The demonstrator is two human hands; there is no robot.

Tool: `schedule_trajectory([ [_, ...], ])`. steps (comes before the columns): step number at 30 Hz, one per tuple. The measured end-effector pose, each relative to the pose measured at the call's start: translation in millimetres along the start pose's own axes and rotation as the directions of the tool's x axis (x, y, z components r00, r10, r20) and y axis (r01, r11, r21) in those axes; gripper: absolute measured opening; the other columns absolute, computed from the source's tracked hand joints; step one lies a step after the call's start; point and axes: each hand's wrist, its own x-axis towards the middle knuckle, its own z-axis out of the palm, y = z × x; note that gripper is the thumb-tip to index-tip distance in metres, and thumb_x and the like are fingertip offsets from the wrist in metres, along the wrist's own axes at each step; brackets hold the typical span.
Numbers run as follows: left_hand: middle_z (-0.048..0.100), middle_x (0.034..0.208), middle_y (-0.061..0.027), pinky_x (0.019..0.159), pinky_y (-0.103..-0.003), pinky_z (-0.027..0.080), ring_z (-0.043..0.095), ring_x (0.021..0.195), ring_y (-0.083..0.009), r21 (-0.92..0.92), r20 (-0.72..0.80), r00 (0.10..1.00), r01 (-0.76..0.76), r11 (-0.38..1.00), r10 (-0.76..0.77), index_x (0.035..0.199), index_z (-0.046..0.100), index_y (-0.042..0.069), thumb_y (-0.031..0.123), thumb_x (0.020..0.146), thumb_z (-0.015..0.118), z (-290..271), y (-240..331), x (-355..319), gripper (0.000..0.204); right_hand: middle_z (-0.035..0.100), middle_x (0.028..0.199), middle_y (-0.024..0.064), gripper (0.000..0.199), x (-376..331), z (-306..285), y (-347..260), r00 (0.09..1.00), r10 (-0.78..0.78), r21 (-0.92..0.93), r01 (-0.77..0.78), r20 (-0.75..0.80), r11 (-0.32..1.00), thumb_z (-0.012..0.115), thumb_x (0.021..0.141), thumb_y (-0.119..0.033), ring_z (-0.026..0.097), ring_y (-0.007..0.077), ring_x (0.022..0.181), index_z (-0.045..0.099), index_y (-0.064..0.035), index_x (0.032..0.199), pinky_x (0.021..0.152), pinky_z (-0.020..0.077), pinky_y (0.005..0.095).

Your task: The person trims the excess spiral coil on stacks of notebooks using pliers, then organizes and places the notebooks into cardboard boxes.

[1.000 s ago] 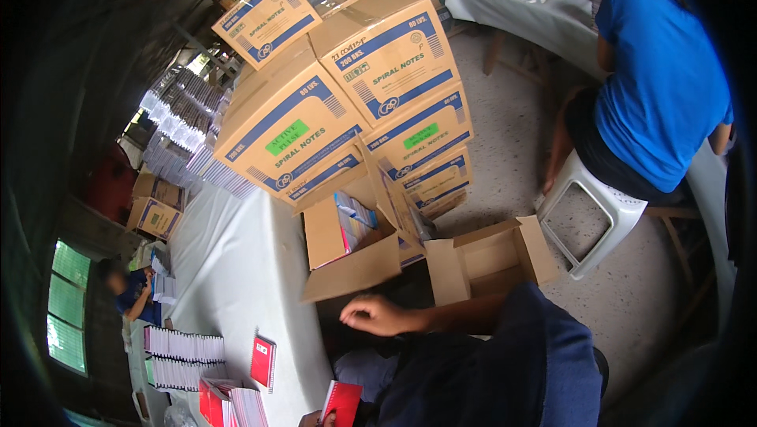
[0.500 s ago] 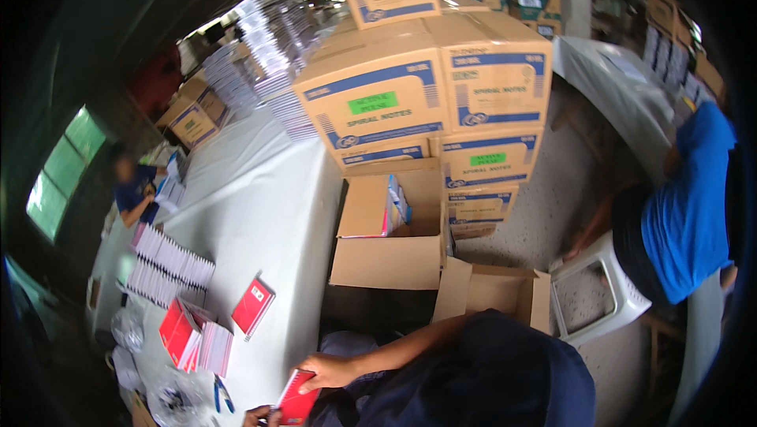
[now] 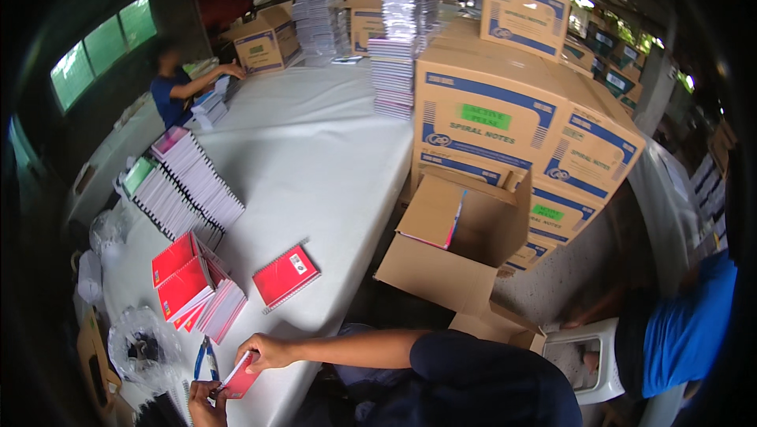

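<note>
A small red spiral notebook (image 3: 241,380) is held between my two hands over the near edge of the table. My right hand (image 3: 266,351) pinches its upper end, and my left hand (image 3: 206,406) grips the lower end by the bound side. Just beyond my hands lie blue-handled pliers (image 3: 206,362). Another red spiral notebook (image 3: 286,275) rests flat on the white-covered table (image 3: 315,167), cover up. Left of it sits a pile of red notebooks (image 3: 186,279), some fanned and leaning.
Tall rows of bound notebooks (image 3: 183,182) stand behind the pile. A clear plastic bag (image 3: 142,344) with dark contents lies at left. An open carton (image 3: 473,222) and stacked cartons (image 3: 489,111) rise to the right. Two people work nearby, one (image 3: 177,92) far left, one (image 3: 686,332) at right.
My view has swung left. Both hands have carried the red notebook leftward, closer to the pliers, and tilted it. The far-left person has stretched an arm toward a carton.
</note>
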Motion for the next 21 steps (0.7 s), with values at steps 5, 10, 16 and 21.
schedule_trajectory([
  [5,0.060,0.091,-0.0136,0.073,-0.038,0.046,0.057,0.081,-0.0260,0.040,0.169,0.956,0.235,0.971,-0.238,0.106,0.059,-0.002,0.031,0.082,0.066,-6.6,10.0,3.3,0.041,0.067,0.098,0.0097,0.030,-0.2,-0.5,-4.1,0.964,0.217,0.118,-0.237,0.155,0.964,0.063,0.080,-0.003,0.060,0.0124,0.089,0.062,0.0001,0.110,0.082,0.0466,0.0265],
  [10,0.052,0.071,-0.0079,0.059,-0.028,0.040,0.049,0.062,-0.0167,-0.302,0.032,0.999,0.029,0.953,-0.020,0.086,0.052,0.001,-0.005,0.074,0.063,6.3,-17.8,6.9,0.017,0.067,0.102,0.0111,0.029,-3.4,-8.2,-21.6,0.959,0.237,-0.047,-0.233,0.155,0.971,0.062,0.082,-0.003,0.062,0.0130,0.091,0.062,-0.0031,0.111,0.080,0.0472,0.0279],
  [16,0.048,0.067,-0.0046,0.055,-0.025,0.038,0.047,0.061,-0.0108,-0.311,0.052,0.963,0.267,0.912,-0.265,0.077,0.054,-0.001,0.006,0.074,0.068,0.9,-2.3,6.5,0.016,0.067,0.102,0.0119,0.028,-0.8,-10.7,-18.6,0.958,0.242,-0.012,-0.243,0.154,0.970,0.062,0.081,-0.003,0.063,0.0156,0.092,0.063,-0.0023,0.109,0.080,0.0474,0.0290],
  [21,0.059,0.075,-0.0067,0.055,-0.025,0.040,0.051,0.061,-0.0129,-0.355,0.030,0.988,0.152,0.922,-0.151,0.084,0.059,0.000,0.006,0.079,0.064,-14.6,-17.7,-6.1,0.010,0.066,0.104,0.0106,0.027,2.8,1.0,-8.2,0.953,0.219,0.008,-0.225,0.209,0.974,0.063,0.081,-0.005,0.062,0.0140,0.094,0.063,-0.0014,0.108,0.085,0.0465,0.0281],
])
